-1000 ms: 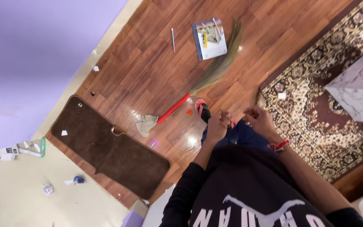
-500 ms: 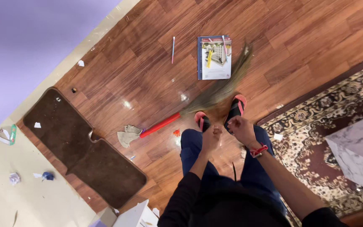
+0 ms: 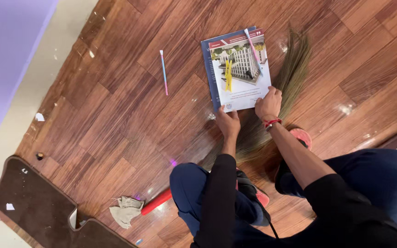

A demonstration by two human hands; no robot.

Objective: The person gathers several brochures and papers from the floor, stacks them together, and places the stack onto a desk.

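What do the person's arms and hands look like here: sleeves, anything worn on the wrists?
Both hands are bare, no gloves. The left hand comes out of a long black sleeve that reaches the wrist. The right hand has a red band around its wrist; its black sleeve is pushed up, leaving the forearm uncovered. No rings or watch are visible.

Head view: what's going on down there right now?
A person crouches on the wood floor, both hands at the near edge of a booklet. The left hand is at its lower left corner, the right hand at its lower right. A yellow peg and a pen lie on the cover. A broom lies beside and under the arms; another pen lies to the left.
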